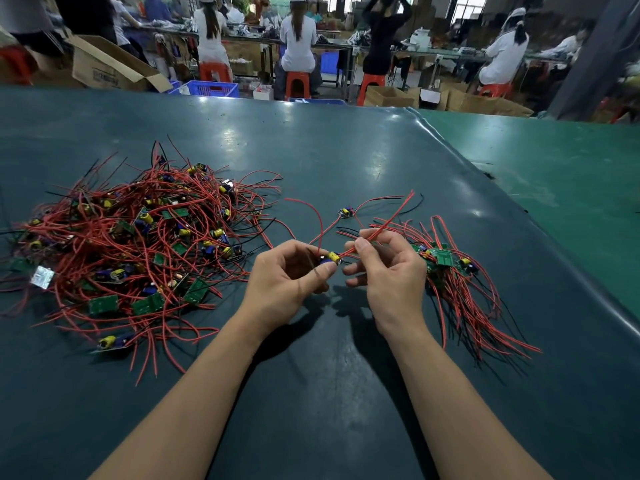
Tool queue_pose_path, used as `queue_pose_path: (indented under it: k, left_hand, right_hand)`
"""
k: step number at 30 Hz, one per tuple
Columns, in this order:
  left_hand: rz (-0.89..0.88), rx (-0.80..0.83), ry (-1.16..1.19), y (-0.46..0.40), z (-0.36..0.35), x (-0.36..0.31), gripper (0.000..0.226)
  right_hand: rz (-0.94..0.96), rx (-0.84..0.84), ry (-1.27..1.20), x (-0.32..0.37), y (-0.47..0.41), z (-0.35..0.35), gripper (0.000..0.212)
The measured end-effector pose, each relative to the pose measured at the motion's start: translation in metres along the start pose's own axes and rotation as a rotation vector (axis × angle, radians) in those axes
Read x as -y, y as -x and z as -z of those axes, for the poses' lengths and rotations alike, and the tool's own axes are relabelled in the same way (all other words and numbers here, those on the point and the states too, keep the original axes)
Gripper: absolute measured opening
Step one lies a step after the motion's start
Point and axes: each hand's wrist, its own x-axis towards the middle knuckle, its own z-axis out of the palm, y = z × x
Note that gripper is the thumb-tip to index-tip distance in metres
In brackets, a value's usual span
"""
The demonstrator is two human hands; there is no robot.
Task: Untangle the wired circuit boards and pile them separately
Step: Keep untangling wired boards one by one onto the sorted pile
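A big tangled heap of small green circuit boards (138, 237) with red and black wires lies on the left of the table. A smaller, neater pile of boards (446, 261) with wires trailing toward me sits on the right. Between them, my left hand (287, 271) pinches one small board (331, 258) with a yellow capacitor. My right hand (384, 268) pinches that board's red wires (381, 230) between thumb and forefinger. Another single board (346, 213) lies on the mat just beyond my hands.
The table is covered with a dark green mat (346, 150) whose right edge (519, 220) curls up over a lighter green surface. Beyond the far edge are cardboard boxes (104, 67), blue crates (214, 88) and people seated on red stools.
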Motion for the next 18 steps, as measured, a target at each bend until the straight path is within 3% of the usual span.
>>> queue_pose_path:
  k: [18]
  left_hand:
    - [0.087, 0.061, 0.096, 0.002, 0.003, -0.007, 0.014]
  right_hand:
    - [0.065, -0.157, 0.026, -0.004, -0.01, 0.007, 0.017]
